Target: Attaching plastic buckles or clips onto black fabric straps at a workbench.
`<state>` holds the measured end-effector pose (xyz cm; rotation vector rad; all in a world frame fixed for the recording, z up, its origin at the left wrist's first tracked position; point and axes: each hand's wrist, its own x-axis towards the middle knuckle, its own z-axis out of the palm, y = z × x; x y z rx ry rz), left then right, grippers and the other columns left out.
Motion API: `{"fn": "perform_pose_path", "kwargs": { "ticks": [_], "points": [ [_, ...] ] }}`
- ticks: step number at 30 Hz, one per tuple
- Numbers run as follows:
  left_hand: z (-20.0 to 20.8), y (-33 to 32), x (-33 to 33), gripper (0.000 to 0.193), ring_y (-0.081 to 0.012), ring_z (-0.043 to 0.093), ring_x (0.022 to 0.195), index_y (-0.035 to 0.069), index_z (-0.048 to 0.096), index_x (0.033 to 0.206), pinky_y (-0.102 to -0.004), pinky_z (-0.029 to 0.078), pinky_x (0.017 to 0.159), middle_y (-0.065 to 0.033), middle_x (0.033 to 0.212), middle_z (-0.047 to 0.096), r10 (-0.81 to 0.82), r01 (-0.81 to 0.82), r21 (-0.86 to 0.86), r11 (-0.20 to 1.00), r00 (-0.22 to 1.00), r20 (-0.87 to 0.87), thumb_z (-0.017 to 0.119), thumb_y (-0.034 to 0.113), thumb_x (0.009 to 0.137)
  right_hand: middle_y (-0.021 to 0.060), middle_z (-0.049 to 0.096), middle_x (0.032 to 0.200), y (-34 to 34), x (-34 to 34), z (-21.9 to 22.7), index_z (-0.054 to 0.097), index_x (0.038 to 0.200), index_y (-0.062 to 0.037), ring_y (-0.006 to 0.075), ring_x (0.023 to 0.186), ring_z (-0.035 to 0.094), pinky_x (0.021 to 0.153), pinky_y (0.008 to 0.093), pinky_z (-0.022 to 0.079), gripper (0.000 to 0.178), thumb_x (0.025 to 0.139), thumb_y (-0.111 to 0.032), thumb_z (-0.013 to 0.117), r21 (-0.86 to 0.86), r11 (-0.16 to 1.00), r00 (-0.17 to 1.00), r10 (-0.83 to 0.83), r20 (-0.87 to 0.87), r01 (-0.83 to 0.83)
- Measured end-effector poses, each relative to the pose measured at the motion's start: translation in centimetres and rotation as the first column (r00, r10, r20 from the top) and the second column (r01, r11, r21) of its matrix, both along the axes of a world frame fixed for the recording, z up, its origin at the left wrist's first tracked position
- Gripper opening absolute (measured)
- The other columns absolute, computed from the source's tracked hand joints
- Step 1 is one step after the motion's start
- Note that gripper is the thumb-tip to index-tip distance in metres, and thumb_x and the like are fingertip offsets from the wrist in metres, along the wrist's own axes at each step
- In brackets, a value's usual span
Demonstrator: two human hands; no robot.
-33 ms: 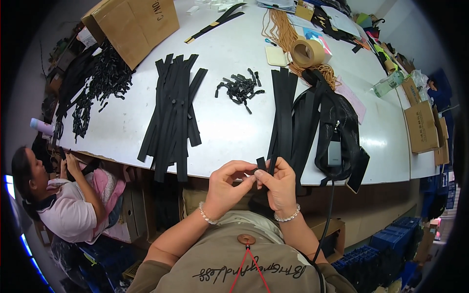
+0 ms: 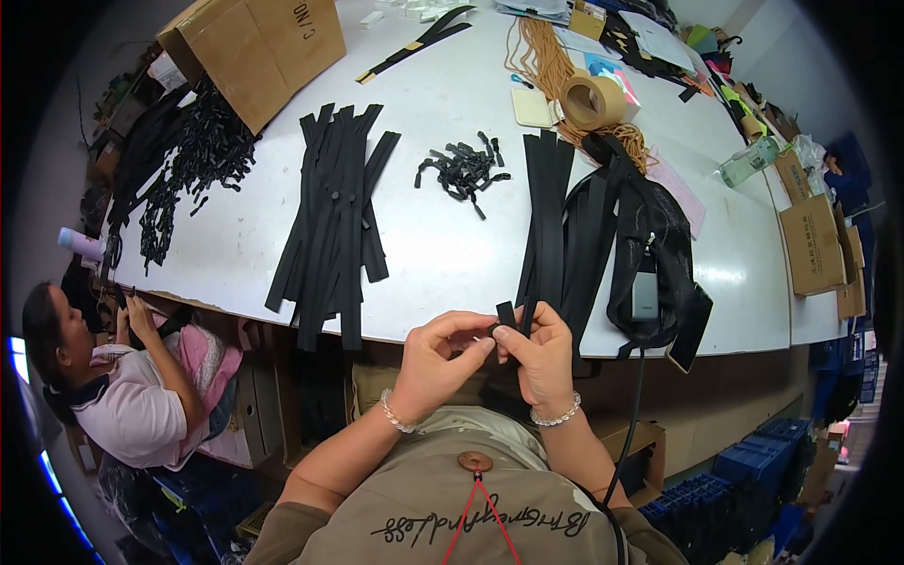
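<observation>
Just over the table's front edge, my right hand (image 2: pixel 539 356) pinches a flat black strap (image 2: pixel 506 314) between thumb and fingers. One end of it sticks up above the thumb. My left hand (image 2: pixel 435 363) meets it from the left, thumb and fingertips closed in a pinch. Whatever sits in that pinch is mostly hidden; a small whitish bit shows at the fingertips. Behind my right hand lies a bundle of black straps (image 2: pixel 546 217). A small heap of black cord-end pieces (image 2: pixel 463 174) rests mid-table, and a second pile of black straps (image 2: pixel 330 226) lies left of it.
A black mesh bag (image 2: pixel 659 235) with a grey device and cable is at the right. A tape roll (image 2: pixel 568 102) and tan cords (image 2: pixel 541 52) lie farther back. A cardboard box (image 2: pixel 264 56) stands far left. A seated co-worker (image 2: pixel 137 386) works at the left.
Both hands have shifted very slightly, with the strap end moving a touch to the right. The whitish bit at my left fingertips shows less.
</observation>
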<state>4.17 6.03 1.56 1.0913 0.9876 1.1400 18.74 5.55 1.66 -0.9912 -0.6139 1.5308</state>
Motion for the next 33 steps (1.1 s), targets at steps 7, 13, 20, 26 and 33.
{"fn": "perform_pose_path", "kwargs": {
  "ticks": [7, 13, 20, 26, 33],
  "points": [
    [-0.2, 0.7, -0.9, 0.022, -0.0133, 0.063, 0.080, -0.002, 0.059, 0.108, -0.0248, 0.054, 0.074, -0.0073, 0.094, 0.064, -0.093, 0.230, -0.407, 0.884, 0.940, 0.329, 0.058, 0.005, 0.087, 0.0052, 0.060, 0.079, 0.1, 0.2, 0.5, 0.054, 0.087, -0.0002, 0.0077, 0.062, 0.056, 0.052, 0.0204, 0.047, 0.014, 0.079, 0.004, 0.065, 0.016, 0.999, 0.995, 0.048, 0.085, -0.049],
    [-0.3, 0.7, -1.1, 0.018, -0.0141, 0.064, 0.080, 0.000, 0.061, 0.103, -0.0243, 0.054, 0.074, -0.0087, 0.096, 0.064, -0.045, 0.268, -0.448, 0.853, 0.893, 0.448, 0.059, 0.007, 0.087, 0.0020, 0.056, 0.073, -1.3, 0.8, 1.0, 0.059, 0.080, 0.0033, 0.0076, 0.059, 0.053, 0.051, 0.0202, 0.042, 0.004, 0.083, 0.001, 0.060, 0.142, 0.988, 0.973, -0.085, 0.216, 0.055],
    [-0.6, 1.1, -1.2, 0.014, -0.0112, 0.060, 0.077, 0.001, 0.061, 0.097, -0.0206, 0.050, 0.062, -0.0091, 0.097, 0.064, 0.032, 0.161, -0.450, 0.878, 0.919, 0.392, 0.062, 0.009, 0.086, 0.0013, 0.055, 0.067, -2.4, 0.7, 2.4, 0.063, 0.079, 0.0058, 0.0047, 0.055, 0.050, 0.050, 0.0191, 0.040, 0.009, 0.083, 0.003, 0.056, 0.113, 0.982, 0.910, 0.092, 0.404, -0.149],
    [-2.3, 0.6, -1.5, 0.016, -0.0071, 0.051, 0.065, 0.002, 0.063, 0.097, -0.0184, 0.042, 0.056, -0.0047, 0.090, 0.065, -0.001, 0.260, -0.397, 0.880, 0.838, 0.545, 0.065, 0.011, 0.084, 0.0034, 0.057, 0.064, -2.1, -0.3, 2.0, 0.055, 0.085, 0.0029, 0.0057, 0.053, 0.052, 0.046, 0.0197, 0.044, 0.011, 0.086, -0.007, 0.060, -0.032, 0.981, 0.956, 0.194, 0.219, -0.192],
    [-3.6, 0.3, -1.2, 0.020, -0.0077, 0.054, 0.067, 0.002, 0.064, 0.097, -0.0194, 0.044, 0.059, -0.0039, 0.085, 0.064, 0.002, 0.244, -0.360, 0.901, 0.825, 0.565, 0.069, 0.013, 0.082, 0.0059, 0.054, 0.058, -1.7, -0.5, 1.8, 0.055, 0.078, 0.0016, 0.0106, 0.044, 0.049, 0.042, 0.0215, 0.039, 0.012, 0.086, -0.007, 0.057, -0.113, 0.960, 0.967, 0.257, -0.004, -0.255]
  ]
}}
